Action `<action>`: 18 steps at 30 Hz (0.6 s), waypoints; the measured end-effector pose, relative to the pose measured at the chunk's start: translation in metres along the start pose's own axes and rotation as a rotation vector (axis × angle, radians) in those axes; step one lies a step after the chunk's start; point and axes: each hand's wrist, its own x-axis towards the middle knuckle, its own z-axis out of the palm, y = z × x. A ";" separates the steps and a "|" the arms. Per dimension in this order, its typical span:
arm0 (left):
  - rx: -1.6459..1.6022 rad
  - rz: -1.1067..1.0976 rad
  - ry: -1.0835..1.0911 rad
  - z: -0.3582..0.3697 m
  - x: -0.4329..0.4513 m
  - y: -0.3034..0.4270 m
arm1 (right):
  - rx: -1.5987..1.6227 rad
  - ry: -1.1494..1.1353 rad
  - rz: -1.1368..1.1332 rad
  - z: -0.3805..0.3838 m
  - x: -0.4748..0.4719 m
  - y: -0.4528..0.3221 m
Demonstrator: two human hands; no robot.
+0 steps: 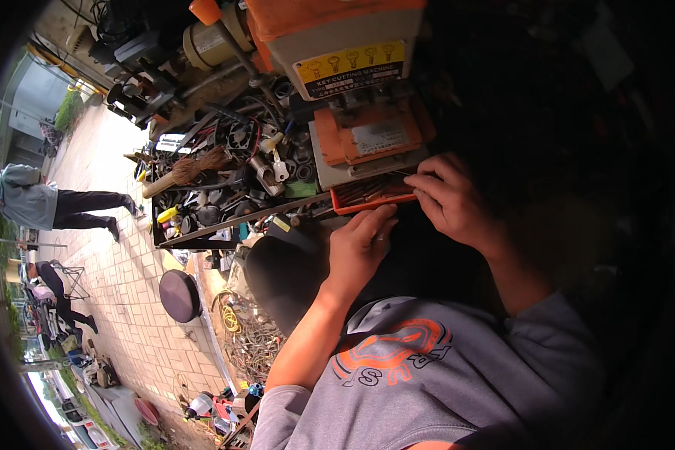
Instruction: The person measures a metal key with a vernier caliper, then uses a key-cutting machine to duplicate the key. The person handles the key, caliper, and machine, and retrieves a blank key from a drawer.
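My left hand (pixel 363 242) is just in front of a small red-orange tray (pixel 346 210), its fingertips pressed together. Whatever those fingers may hold is hidden. My right hand (pixel 450 197) is over the tray's right end, thumb and forefinger close together. A thin, light sliver shows by its fingertips; I cannot tell whether it is gripped. Slender brownish metal pieces (pixel 365 191) lie in the tray. Directly behind stands a key cutting machine (pixel 354 62) with an orange top, grey housing and yellow label of key drawings. Its orange guard (pixel 379 135) sits over the grey base (pixel 332 169).
Left of the machine, a black metal tray (pixel 214 228) holds jumbled tools, a brush (pixel 191 169), a key (pixel 280 166) and a small fan (pixel 241 136). Beyond are a round stool (pixel 180 296), heaped keys (pixel 253 343) and a standing person (pixel 28 197). Deep shadow covers the right.
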 end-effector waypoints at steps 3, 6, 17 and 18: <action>-0.005 0.036 0.036 0.002 -0.001 -0.002 | 0.029 -0.015 -0.015 -0.002 -0.004 0.003; -0.036 0.010 0.087 0.004 -0.004 -0.006 | 0.049 0.009 0.005 -0.003 -0.011 0.007; -0.027 0.053 0.248 -0.009 0.018 0.000 | -0.039 0.166 0.424 0.046 -0.049 0.030; -0.017 0.026 0.232 -0.011 0.023 -0.004 | -0.011 0.191 0.407 0.053 -0.048 0.039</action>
